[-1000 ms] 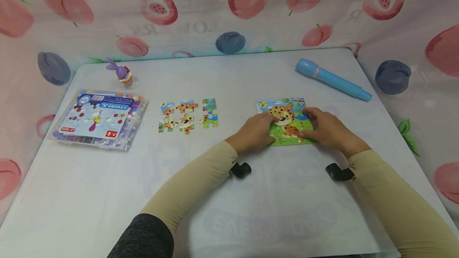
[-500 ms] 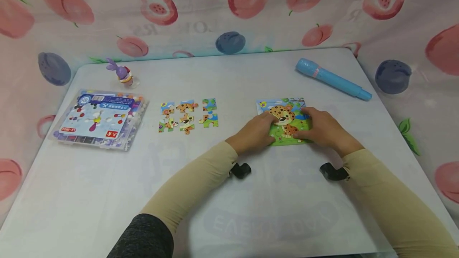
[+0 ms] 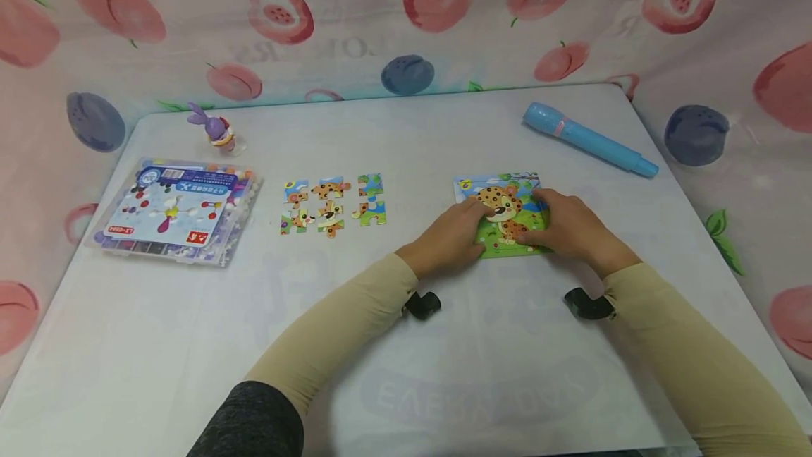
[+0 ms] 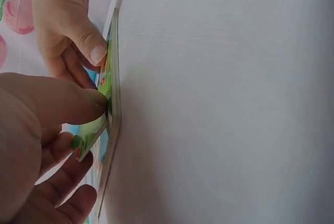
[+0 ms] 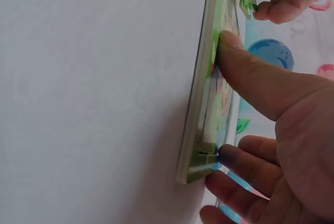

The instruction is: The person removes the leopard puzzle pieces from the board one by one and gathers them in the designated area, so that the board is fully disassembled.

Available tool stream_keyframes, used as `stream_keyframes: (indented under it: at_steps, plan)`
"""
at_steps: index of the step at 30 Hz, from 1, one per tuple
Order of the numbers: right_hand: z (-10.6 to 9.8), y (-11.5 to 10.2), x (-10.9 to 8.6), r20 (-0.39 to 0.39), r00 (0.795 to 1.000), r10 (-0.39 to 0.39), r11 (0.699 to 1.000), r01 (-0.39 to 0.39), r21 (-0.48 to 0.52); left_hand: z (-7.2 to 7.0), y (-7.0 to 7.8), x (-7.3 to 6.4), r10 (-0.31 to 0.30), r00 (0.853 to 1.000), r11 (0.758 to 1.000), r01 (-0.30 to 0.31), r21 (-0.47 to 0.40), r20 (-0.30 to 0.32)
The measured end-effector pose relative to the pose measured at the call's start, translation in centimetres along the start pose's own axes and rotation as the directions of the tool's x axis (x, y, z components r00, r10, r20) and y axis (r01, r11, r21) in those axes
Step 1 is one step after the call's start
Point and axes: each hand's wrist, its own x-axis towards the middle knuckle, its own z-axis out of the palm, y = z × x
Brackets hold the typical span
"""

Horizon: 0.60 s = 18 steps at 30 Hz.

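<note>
A jigsaw puzzle board [image 3: 501, 252] with a spotted cub on green and blue lies flat under both hands. My left hand [image 3: 449, 235] is at its near left part and pinches a green puzzle piece [image 4: 93, 139]; in the left wrist view this piece tilts up from the board. The right hand [image 3: 574, 228] grips the board's right side. Its thumb [image 5: 250, 72] lies on the picture's face, and its fingers [image 5: 250, 169] bend at the right edge in the right wrist view. Part of the picture is hidden by both hands.
Several loose jigsaw pieces [image 3: 330, 214] lie in two rows left of the board. Farther left are a clear plastic case [image 3: 171, 210] with a molecule-printed card and a small purple-eared figurine [image 3: 218, 131]. A blue tube [image 3: 590, 139] lies at the back right.
My right hand has shifted a little left, and its thumb lies farther in over the picture. The left hand has hardly moved.
</note>
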Motion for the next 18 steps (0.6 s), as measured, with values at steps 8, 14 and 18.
stream_keyframes:
  at_steps: [8,14,18]
  plan:
    - [0.3,0.1,-0.1,-0.008,1.000,0.012,0.999,-0.012,0.036,-0.1,-0.4,-0.3,0.001,1.000,0.998,0.001,-0.064,0.024]
    - [0.4,0.1,-0.1,-0.017,1.000,0.002,0.999,-0.001,0.042,-0.2,-0.8,-0.3,0.011,0.998,0.995,-0.005,-0.100,0.057]
    - [0.4,0.0,-0.2,-0.024,1.000,-0.001,0.999,0.002,0.039,-0.2,-1.1,-0.4,0.015,0.998,0.992,-0.007,-0.126,0.059]
